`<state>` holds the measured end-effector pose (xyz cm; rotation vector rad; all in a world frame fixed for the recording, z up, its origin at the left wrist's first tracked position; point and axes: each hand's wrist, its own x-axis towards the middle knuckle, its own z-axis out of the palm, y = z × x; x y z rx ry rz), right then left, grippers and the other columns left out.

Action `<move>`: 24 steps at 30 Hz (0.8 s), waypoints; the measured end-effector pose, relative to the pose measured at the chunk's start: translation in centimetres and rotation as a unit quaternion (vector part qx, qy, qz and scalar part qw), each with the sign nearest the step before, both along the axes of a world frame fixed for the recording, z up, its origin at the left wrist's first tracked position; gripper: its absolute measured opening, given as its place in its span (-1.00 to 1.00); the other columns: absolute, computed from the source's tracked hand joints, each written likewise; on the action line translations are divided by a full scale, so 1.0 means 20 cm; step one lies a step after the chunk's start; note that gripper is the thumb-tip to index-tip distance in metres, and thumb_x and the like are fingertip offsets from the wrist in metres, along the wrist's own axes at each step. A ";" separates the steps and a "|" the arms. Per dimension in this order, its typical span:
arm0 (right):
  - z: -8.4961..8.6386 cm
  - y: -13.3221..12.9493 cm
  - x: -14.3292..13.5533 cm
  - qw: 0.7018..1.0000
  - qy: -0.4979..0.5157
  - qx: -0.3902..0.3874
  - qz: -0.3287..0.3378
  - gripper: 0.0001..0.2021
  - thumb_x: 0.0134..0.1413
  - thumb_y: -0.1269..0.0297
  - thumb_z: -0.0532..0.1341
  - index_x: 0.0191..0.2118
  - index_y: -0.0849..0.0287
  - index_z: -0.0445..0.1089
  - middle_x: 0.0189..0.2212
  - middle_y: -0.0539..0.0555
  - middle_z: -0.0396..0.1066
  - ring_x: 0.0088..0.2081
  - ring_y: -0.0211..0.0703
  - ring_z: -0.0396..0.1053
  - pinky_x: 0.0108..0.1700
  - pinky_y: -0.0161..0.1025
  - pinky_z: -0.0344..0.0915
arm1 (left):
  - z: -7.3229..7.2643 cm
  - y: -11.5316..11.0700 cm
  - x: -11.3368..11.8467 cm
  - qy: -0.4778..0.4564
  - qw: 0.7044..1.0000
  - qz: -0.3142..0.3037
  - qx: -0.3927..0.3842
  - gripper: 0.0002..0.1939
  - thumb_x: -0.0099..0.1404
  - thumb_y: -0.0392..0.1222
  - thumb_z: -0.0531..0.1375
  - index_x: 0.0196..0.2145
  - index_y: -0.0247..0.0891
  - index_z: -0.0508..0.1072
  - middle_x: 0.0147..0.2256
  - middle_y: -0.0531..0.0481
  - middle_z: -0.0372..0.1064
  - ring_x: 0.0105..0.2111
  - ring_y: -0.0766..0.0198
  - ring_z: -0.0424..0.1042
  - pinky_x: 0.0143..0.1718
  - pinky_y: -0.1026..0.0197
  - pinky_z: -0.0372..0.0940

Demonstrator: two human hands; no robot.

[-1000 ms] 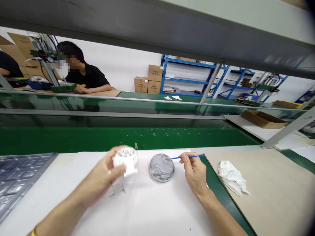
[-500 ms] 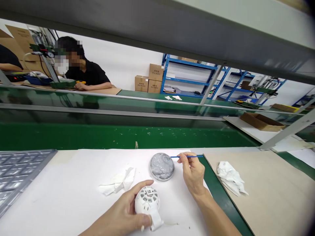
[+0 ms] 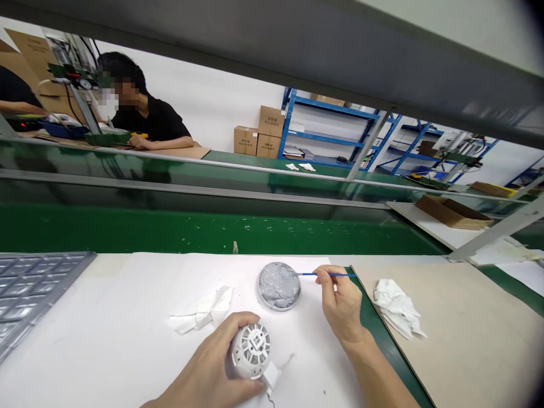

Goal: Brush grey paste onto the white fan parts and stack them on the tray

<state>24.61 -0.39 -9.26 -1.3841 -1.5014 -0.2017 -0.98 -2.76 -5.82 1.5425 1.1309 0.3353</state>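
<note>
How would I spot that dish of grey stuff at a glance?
Find the big white sheet in the foreground. Toward its far edge, just left of the right hand and its thin blue stick, sits a shallow round dish filled with grey paste. It's grey, unlike the white part in the left hand.

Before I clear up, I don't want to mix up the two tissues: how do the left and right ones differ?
The left tissue lies on the white paper; the right tissue lies on the brown board.
The left tissue is spread fairly flat, while the right tissue is more bunched up.
Both are white, creased and out of the hands.
</note>
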 end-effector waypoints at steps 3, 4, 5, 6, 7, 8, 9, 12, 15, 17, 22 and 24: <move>0.00 0.01 0.00 1.000 -0.010 0.003 0.004 -0.83 0.22 0.26 0.05 -0.31 0.15 0.34 -0.50 0.03 0.40 -0.51 -0.20 0.34 -0.45 -0.26 0.22 | -0.01 -0.01 0.00 0.011 0.999 0.025 0.029 -0.41 -0.07 -0.26 0.29 -0.04 -0.07 0.28 0.00 -0.04 0.27 -0.02 0.02 0.29 0.03 0.06 0.20; 0.00 0.01 0.00 1.000 -0.012 0.004 0.007 -0.84 0.22 0.26 0.05 -0.31 0.15 0.34 -0.50 0.04 0.40 -0.51 -0.20 0.35 -0.44 -0.25 0.22 | -0.02 -0.02 0.00 0.014 0.999 0.034 0.035 -0.39 -0.08 -0.27 0.29 -0.03 -0.07 0.27 0.00 -0.05 0.27 -0.01 0.01 0.28 0.03 0.04 0.20; 0.00 0.01 0.00 1.000 -0.013 0.003 0.009 -0.84 0.22 0.27 0.05 -0.30 0.15 0.34 -0.49 0.04 0.40 -0.51 -0.19 0.35 -0.44 -0.25 0.23 | -0.02 -0.02 0.00 0.016 0.999 0.033 0.036 -0.38 -0.07 -0.26 0.29 -0.02 -0.06 0.27 0.02 -0.06 0.26 0.00 0.00 0.27 0.04 0.03 0.20; 0.00 0.01 0.00 1.000 -0.013 0.002 0.012 -0.84 0.22 0.27 0.05 -0.30 0.15 0.33 -0.49 0.04 0.40 -0.50 -0.19 0.35 -0.44 -0.25 0.23 | -0.03 -0.02 -0.01 0.016 0.999 0.021 0.032 -0.37 -0.06 -0.23 0.30 0.00 -0.05 0.26 0.05 -0.06 0.24 0.03 -0.02 0.25 0.05 0.01 0.19; 0.00 0.01 0.00 1.000 -0.014 0.000 0.015 -0.85 0.22 0.27 0.05 -0.30 0.15 0.33 -0.49 0.04 0.40 -0.50 -0.19 0.35 -0.43 -0.25 0.23 | -0.03 -0.02 -0.01 0.017 0.999 0.007 0.030 -0.37 -0.05 -0.20 0.30 0.01 -0.04 0.25 0.08 -0.06 0.21 0.06 -0.03 0.22 0.07 0.00 0.17; 0.00 0.01 0.00 1.000 -0.015 -0.002 0.017 -0.85 0.22 0.27 0.05 -0.30 0.15 0.33 -0.48 0.04 0.40 -0.50 -0.19 0.34 -0.43 -0.25 0.23 | -0.02 -0.02 -0.02 0.019 0.999 -0.003 0.032 -0.38 -0.03 -0.17 0.29 0.02 -0.02 0.24 0.12 -0.06 0.18 0.10 -0.03 0.19 0.09 0.00 0.15; 0.00 0.00 0.00 1.000 -0.015 -0.005 0.019 -0.85 0.22 0.27 0.05 -0.31 0.15 0.33 -0.48 0.04 0.40 -0.50 -0.19 0.34 -0.43 -0.25 0.23 | -0.02 -0.02 -0.03 0.023 0.999 -0.010 0.037 -0.39 -0.01 -0.16 0.28 0.03 -0.01 0.23 0.15 -0.04 0.14 0.13 -0.02 0.16 0.11 0.00 0.13; 0.00 0.00 0.00 1.000 -0.013 -0.012 0.017 -0.85 0.22 0.26 0.06 -0.32 0.15 0.33 -0.48 0.04 0.39 -0.51 -0.20 0.34 -0.43 -0.25 0.21 | 0.00 -0.01 -0.04 0.046 0.997 -0.019 0.052 -0.41 0.00 -0.21 0.25 0.02 0.00 0.24 0.17 0.02 0.12 0.15 0.01 0.13 0.14 0.03 0.10; 0.01 0.00 0.00 1.000 0.006 -0.023 0.015 -0.83 0.21 0.23 0.06 -0.34 0.15 0.32 -0.51 0.03 0.39 -0.52 -0.19 0.33 -0.43 -0.25 0.20 | 0.01 -0.01 -0.05 0.068 0.996 -0.046 0.043 -0.39 0.02 -0.22 0.22 0.05 0.02 0.20 0.11 0.03 0.20 0.09 0.04 0.21 0.09 0.06 0.16; 0.01 -0.01 0.00 0.999 0.029 -0.037 0.011 -0.81 0.21 0.20 0.06 -0.35 0.15 0.32 -0.53 0.02 0.38 -0.53 -0.19 0.33 -0.45 -0.26 0.20 | 0.00 0.00 -0.06 0.077 0.994 -0.057 0.050 -0.36 0.02 -0.23 0.22 0.08 0.05 0.18 0.10 0.05 0.19 0.08 0.05 0.22 0.08 0.08 0.16; 0.03 -0.01 -0.01 0.988 0.127 -0.083 -0.013 -0.72 0.18 0.06 0.08 -0.40 0.16 0.32 -0.58 0.00 0.34 -0.58 -0.21 0.28 -0.49 -0.27 0.16 | -0.04 0.01 -0.10 0.064 0.989 -0.095 0.089 -0.33 0.04 -0.27 0.20 0.10 0.15 0.16 0.18 0.17 0.07 0.17 0.10 0.10 0.17 0.14 0.05; 0.03 -0.01 0.00 0.977 0.188 -0.099 -0.022 -0.69 0.15 0.01 0.10 -0.41 0.16 0.33 -0.60 0.00 0.34 -0.59 -0.22 0.26 -0.49 -0.27 0.17 | -0.03 0.01 -0.10 0.069 0.990 -0.094 0.084 -0.32 0.03 -0.29 0.20 0.10 0.13 0.17 0.18 0.16 0.07 0.17 0.10 0.10 0.16 0.15 0.06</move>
